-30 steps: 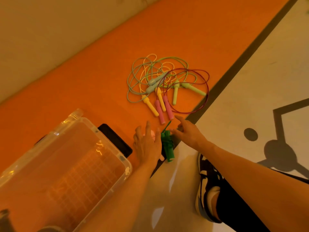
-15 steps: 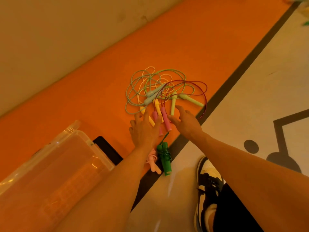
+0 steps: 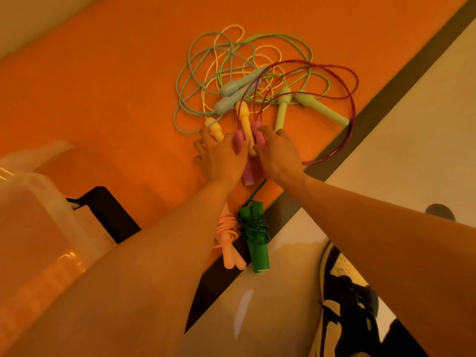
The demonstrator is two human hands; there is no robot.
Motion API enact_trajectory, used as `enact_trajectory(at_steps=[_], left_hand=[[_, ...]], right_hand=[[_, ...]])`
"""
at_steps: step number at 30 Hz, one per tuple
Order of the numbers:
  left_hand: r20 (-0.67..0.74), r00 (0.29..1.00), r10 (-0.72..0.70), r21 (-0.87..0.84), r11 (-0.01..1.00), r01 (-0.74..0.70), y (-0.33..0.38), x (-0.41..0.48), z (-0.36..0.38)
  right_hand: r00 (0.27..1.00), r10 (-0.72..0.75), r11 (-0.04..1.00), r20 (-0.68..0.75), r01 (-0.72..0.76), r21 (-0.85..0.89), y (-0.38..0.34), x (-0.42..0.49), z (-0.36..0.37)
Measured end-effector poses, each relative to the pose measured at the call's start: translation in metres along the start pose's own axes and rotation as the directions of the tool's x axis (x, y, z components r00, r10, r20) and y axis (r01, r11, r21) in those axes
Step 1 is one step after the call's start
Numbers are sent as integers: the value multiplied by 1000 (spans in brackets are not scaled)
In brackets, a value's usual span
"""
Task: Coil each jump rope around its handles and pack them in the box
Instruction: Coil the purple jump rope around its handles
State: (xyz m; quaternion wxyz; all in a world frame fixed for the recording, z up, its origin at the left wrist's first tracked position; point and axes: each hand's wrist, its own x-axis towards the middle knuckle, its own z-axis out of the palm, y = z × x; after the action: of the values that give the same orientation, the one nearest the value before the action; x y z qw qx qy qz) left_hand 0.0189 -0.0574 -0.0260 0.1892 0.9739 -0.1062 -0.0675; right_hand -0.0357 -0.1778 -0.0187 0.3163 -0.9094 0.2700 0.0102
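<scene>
Pink handles point(image 3: 247, 173) under both hands point(image 3: 223, 161)
</scene>
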Motion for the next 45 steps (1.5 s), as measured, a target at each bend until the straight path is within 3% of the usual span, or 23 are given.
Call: enact_trajectory(at_steps=[12, 18, 24, 31, 36, 40, 45], left_hand=[[74, 997, -30, 45, 999, 27, 7, 17, 5], [-25, 1000, 7, -104, 995, -10, 16, 4, -13], [-61, 998, 28, -357, 933, -48, 41, -16, -65], [-154, 980, 122, -579, 793, -190, 69, -54, -154], [-111, 976, 186, -789, 580, -201, 91, -105, -244], [-148, 964, 221, -866, 443, -234, 101, -146, -306], [-154, 942, 297, -891, 371, -262, 98, -191, -367]], right_hand=[[1000, -4, 992, -20, 6, 126, 12, -4, 15], [999, -32, 986, -44, 38, 160, 0, -17, -7], [990, -22, 949, -141, 65, 309, -31, -38, -54], [959, -122, 908, -255, 211, 361, -92, -90, -127], [925, -208, 860, -318, 328, 391, -146, -144, -190], [890, -276, 810, -362, 418, 411, -188, -195, -238], [884, -315, 744, -345, 455, 489, -228, -252, -277]])
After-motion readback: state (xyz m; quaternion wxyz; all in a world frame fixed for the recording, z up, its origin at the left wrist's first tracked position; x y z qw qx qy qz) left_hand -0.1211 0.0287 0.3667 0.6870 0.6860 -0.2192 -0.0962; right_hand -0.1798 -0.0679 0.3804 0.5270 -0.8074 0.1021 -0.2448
